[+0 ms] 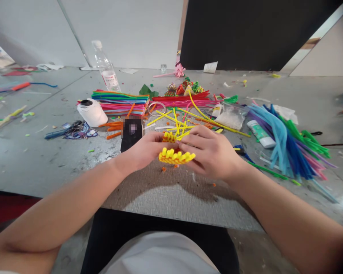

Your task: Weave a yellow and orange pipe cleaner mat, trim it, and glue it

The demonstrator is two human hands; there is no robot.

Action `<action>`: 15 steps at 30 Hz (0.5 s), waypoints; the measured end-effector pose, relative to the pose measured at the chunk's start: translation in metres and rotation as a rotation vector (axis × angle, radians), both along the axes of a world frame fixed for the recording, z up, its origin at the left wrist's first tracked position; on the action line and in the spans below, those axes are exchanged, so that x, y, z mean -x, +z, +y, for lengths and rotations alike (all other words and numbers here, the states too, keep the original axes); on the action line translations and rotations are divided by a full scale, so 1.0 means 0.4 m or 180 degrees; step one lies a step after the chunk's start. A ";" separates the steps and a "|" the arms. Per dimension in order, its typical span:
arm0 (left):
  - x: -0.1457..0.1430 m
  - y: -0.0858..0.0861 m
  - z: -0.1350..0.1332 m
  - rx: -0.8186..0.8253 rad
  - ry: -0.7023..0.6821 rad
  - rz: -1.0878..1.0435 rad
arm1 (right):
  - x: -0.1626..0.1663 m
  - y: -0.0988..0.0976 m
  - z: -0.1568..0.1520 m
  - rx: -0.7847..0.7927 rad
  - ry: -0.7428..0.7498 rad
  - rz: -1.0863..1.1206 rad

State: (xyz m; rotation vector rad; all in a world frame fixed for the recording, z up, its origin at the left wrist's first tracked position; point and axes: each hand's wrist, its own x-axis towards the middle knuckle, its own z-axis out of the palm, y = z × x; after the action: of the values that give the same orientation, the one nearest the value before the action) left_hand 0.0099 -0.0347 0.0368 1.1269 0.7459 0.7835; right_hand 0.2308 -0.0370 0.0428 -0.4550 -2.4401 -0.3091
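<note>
Above the front part of the table, my two hands meet at a yellow and orange woven pipe-cleaner piece. It is curved, with a row of stubby yellow ends along its near edge. My left hand is closed on its left side. On the right side, the fingers of my right hand are bent and pressed together against the piece near a yellow pipe cleaner. The fingertips of both hands are partly hidden behind the piece. Loose yellow pipe cleaners lie crossed just beyond my hands.
A phone lies left of my hands, near a white thread cone and a plastic bottle. Bundles of coloured pipe cleaners lie behind. Blue and green ones spread at the right beside a white-green tube. Orange scraps dot the table.
</note>
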 end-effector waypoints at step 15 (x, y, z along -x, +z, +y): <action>0.009 -0.006 0.024 -0.2142 -0.0006 0.2123 | 0.001 -0.037 0.033 0.1572 -0.0123 0.0783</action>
State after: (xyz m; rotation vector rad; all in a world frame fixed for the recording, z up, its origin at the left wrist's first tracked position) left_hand 0.0063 -0.0250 0.0342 2.0516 1.0630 0.6687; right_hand 0.2302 -0.0237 0.0280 -0.7046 -2.2512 0.3280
